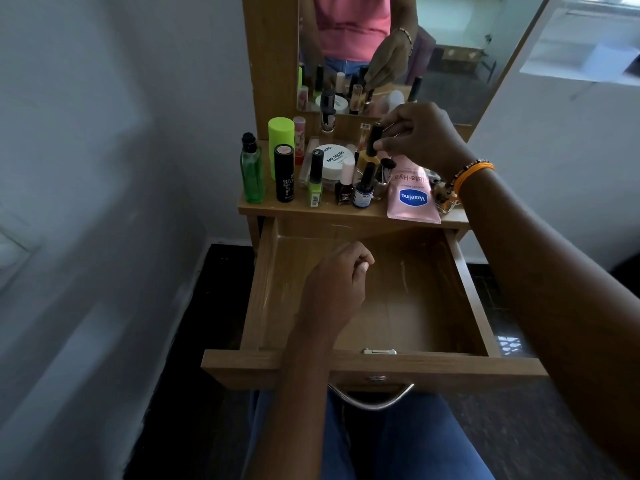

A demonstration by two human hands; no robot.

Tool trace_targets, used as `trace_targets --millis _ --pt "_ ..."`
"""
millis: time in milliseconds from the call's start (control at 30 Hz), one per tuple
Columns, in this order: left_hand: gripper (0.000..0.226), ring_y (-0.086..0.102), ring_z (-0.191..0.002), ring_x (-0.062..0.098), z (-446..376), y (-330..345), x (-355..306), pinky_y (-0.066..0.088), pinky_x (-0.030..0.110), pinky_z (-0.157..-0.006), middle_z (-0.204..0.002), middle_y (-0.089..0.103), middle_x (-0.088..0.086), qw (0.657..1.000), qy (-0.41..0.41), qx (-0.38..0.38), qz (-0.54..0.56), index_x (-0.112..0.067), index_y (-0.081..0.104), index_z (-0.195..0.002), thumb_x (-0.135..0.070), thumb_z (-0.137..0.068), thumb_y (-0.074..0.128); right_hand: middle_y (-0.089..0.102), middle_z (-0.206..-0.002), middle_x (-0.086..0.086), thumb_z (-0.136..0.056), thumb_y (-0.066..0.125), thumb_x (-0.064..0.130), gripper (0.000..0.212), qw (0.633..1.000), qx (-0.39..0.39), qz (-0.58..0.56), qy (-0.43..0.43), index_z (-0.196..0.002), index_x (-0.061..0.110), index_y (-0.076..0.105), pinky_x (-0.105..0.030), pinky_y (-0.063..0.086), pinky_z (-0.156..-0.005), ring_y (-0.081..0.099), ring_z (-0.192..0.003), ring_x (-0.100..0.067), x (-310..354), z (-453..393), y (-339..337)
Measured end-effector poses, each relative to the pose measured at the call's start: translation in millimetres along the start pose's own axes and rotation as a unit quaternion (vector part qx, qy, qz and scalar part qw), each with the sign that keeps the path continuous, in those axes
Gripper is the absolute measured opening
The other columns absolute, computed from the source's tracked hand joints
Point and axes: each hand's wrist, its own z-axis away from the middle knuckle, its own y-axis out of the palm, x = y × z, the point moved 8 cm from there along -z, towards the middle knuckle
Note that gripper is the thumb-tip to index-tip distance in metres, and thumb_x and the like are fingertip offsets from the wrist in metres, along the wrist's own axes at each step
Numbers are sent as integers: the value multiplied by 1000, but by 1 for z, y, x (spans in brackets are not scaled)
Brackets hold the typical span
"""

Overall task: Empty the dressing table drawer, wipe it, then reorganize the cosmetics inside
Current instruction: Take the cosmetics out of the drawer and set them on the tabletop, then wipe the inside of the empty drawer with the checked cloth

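The wooden drawer (471,292) is pulled out, and nothing lies on its bare bottom. My left hand (337,285) hovers over its left half, fingers curled with nothing in them. My right hand (420,136) reaches over the dressing table top (346,210) and pinches the black cap of a yellow nail polish bottle (370,150). On the top stand several cosmetics: a green bottle (252,174), a black makeup stick (284,173), a lime tube (280,133), a white nail polish remover jar (334,161), small polish bottles (363,188) and a pink Vaseline tube (412,195).
A mirror (433,46) rises behind the table top and reflects the bottles and my hand. A white wall runs along the left. The drawer's metal handle (372,398) sits just above my knees in blue jeans. The floor is dark on both sides.
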Motion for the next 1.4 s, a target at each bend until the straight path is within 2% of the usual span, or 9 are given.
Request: trace_targets --millis 133,367,600,700,767,900,1133,1267,1400 --pt "11 53 -81 5 0 2 1 39 15 -62 -94 60 -7 1000 1 7 6 -18 59 -95 -11 -91 52 68 -98 -8 -81 69 12 27 999 -8 30 -7 -107 4 63 -29 55 -83 67 -90 -19 -2 6 -18" --pt "12 53 -80 5 0 7 1 42 20 -62 -90 56 -13 1000 8 22 1 -20 59 -92 -11 -91 52 63 -88 -6 -86 62 12 25 991 -63 -87 75 -109 2 61 -15 55 -67 61 -73 -9 -50 37 -69" --pt "12 53 -81 3 -1 10 1 42 17 -63 -92 56 -14 999 -6 45 -12 -23 59 -91 -13 -91 53 46 -67 0 -90 57 16 39 932 -162 -140 294 -116 -13 54 -13 39 -46 40 -57 -8 -158 58 -69" --pt "12 55 -83 5 -1 13 3 48 21 -67 -93 57 -12 998 -15 54 -18 -24 60 -91 -13 -91 54 52 -83 -7 -85 64 32 51 905 -132 -175 365 -113 -9 58 -21 38 -56 47 -66 -14 -184 62 -41" --pt "12 55 -82 4 -1 14 4 45 17 -66 -93 58 -11 998 -18 61 -26 -23 60 -91 -12 -91 55 60 -96 -10 -79 69 37 37 894 -129 -185 388 -96 5 61 -26 50 -64 59 -82 -19 -192 61 -29" --pt "11 51 -77 -1 -2 14 5 37 10 -62 -93 58 -10 997 -25 66 -39 -21 61 -92 -12 -91 55 66 -101 -11 -65 77 40 37 882 -162 -187 402 -78 12 56 -41 56 -85 66 -93 -25 -205 57 -30" --pt "11 50 -74 -1 -3 15 6 33 11 -58 -94 60 -9 995 -37 78 -43 -19 63 -92 -12 -91 55 59 -78 -10 -58 70 28 22 882 -196 -209 373 -58 17 51 -38 52 -69 61 -75 -23 -210 61 -44" --pt "11 53 -79 2 -2 17 7 39 14 -60 -96 60 -8 994 -46 89 -43 -20 63 -92 -13 -91 55 52 -78 -9 -65 61 25 19 873 -240 -224 360 -59 20 44 -35 50 -65 57 -73 -23 -216 71 -50" --pt "11 51 -77 0 -2 17 9 41 16 -61 -94 58 -10 993 -65 92 -45 -20 63 -93 -14 -92 54 55 -87 -10 -71 57 21 16 836 -296 -277 369 -77 15 45 -40 58 -72 66 -93 -33 -219 93 -52"
